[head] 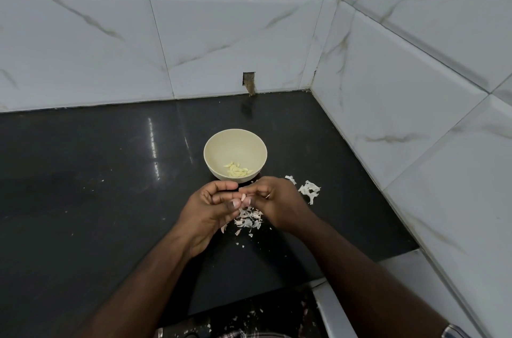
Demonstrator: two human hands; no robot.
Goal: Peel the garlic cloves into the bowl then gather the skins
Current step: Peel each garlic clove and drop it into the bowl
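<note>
Several peeled cloves (237, 169) already lie in your bowl (219, 143). Your left hand (212, 209) curls loosely, pinching one garlic clove (243, 197) against your right hand (273, 199), whose fingertips grip it mid-peel. Skins (249, 218) lie scattered beneath and a clump (310, 190) rightward, none gathered yet.

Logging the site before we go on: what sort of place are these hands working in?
Most likely a home kitchen corner: a polished black stone countertop meets marble-look wall tiles, with a cream bowl of peeled garlic cloves and loose garlic skins.
</note>
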